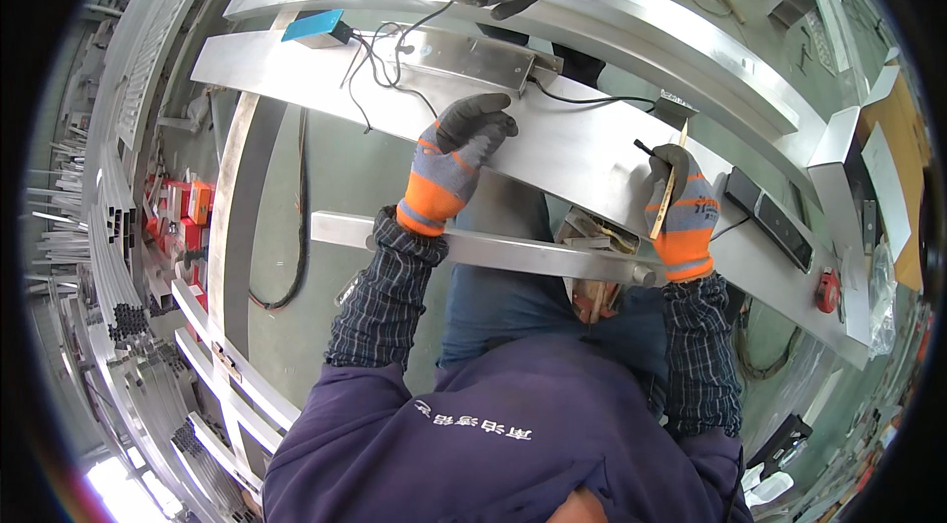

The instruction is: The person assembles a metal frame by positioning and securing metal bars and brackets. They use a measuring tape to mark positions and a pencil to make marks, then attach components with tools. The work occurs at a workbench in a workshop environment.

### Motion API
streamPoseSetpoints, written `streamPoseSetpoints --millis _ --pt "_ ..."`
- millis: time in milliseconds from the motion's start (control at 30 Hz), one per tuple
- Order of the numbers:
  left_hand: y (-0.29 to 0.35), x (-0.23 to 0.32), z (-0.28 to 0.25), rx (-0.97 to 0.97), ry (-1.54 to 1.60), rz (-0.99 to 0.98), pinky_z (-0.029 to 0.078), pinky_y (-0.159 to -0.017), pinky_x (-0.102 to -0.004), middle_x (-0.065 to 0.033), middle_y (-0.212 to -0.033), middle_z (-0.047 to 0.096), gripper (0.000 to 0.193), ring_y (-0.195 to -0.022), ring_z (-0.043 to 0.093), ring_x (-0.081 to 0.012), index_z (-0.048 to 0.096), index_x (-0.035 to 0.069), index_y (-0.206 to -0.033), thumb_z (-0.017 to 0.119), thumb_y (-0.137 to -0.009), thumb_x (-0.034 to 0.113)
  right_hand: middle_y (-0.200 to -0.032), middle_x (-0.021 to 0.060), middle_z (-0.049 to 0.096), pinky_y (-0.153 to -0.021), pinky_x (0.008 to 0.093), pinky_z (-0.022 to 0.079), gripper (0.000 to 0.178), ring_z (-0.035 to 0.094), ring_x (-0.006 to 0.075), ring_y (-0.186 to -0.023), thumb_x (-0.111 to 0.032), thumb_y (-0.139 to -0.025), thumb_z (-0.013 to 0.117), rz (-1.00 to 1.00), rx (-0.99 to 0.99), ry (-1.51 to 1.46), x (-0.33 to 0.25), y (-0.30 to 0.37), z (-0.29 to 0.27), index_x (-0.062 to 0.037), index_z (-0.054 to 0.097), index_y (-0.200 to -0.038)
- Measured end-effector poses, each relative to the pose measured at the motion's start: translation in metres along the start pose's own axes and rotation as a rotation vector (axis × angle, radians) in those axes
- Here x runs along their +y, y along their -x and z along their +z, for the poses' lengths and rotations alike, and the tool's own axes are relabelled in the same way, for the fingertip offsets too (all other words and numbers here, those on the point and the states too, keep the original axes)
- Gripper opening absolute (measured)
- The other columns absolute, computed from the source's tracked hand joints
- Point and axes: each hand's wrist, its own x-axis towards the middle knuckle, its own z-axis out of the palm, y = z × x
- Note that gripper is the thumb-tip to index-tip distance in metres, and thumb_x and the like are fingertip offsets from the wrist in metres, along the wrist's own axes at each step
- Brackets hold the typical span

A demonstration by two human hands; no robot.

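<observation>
The work appears part-done: the silver rectangular metal housing (469, 59) lies on the long silver metal panel (582, 143), with a thin black cable (592, 101) emerging from its right end. The tangled black leads (380, 69) at its left lie loose and seemingly unsecured, so their tidying looks outstanding. The grey-and-orange gloved right hand (683, 202) has its fingers closed around a narrow yellow strip (670, 183); the matching left hand (452, 153) has curled fingers, and whether they grasp a lead cannot be told.
</observation>
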Motion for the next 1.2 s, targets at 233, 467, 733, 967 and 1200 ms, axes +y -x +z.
streamPoseSetpoints --millis 233,467,733,967,1200 --pt "0.0 -0.01 -0.01 0.008 0.184 0.011 0.053 -0.097 -0.0318 -0.0133 -0.114 0.073 0.035 -0.109 0.07 -0.0224 0.062 0.0 -0.133 0.064 -0.097 0.0 -0.097 0.0145 0.07 -0.074 0.0433 0.054 0.027 0.069 0.0359 -0.086 -0.002 -0.085 0.068 -0.053 0.056 0.033 -0.008 -0.005 0.001 -0.0069 0.065 -0.111" --pt "0.002 -0.013 -0.013 -0.038 0.143 0.07 0.053 -0.097 -0.0329 -0.0106 -0.114 0.072 0.031 -0.108 0.069 -0.0195 0.06 0.002 -0.133 0.063 -0.103 0.009 -0.097 0.0141 0.07 -0.075 0.0428 0.054 0.025 0.07 0.0358 -0.087 -0.001 -0.086 0.068 -0.027 0.037 0.051 -0.014 -0.007 -0.002 -0.0069 0.065 -0.11" --pt "-0.006 -0.001 0.022 -0.026 -0.863 0.485 0.054 -0.087 -0.0284 -0.0103 -0.113 0.071 0.041 -0.106 0.069 -0.0184 0.063 0.001 -0.13 0.075 -0.091 -0.001 -0.096 0.0144 0.07 -0.073 0.0442 0.054 0.022 0.07 0.0365 -0.085 -0.005 -0.086 0.07 -0.011 0.019 0.028 -0.016 -0.007 -0.006 -0.0062 0.065 -0.108" --pt "-0.019 0.029 0.054 0.327 -0.627 0.5 0.051 -0.071 -0.0276 -0.0051 -0.105 0.07 0.05 -0.088 0.065 -0.0168 0.063 0.005 -0.125 0.086 -0.08 0.005 -0.094 0.0153 0.07 -0.072 0.0441 0.054 0.02 0.069 0.0372 -0.083 -0.003 -0.087 0.072 0.007 0.039 0.024 -0.011 -0.007 -0.002 -0.0046 0.066 -0.105" --pt "-0.05 0.022 0.042 0.411 -0.866 0.494 0.056 -0.07 -0.0326 -0.0119 -0.099 0.073 0.05 -0.078 0.071 -0.0213 0.066 0.006 -0.13 0.082 -0.083 0.004 -0.093 0.0158 0.071 -0.072 0.0435 0.054 0.023 0.07 0.0358 -0.083 -0.002 -0.085 0.072 -0.015 0.069 0.048 -0.012 -0.008 0.001 -0.0043 0.066 -0.107"
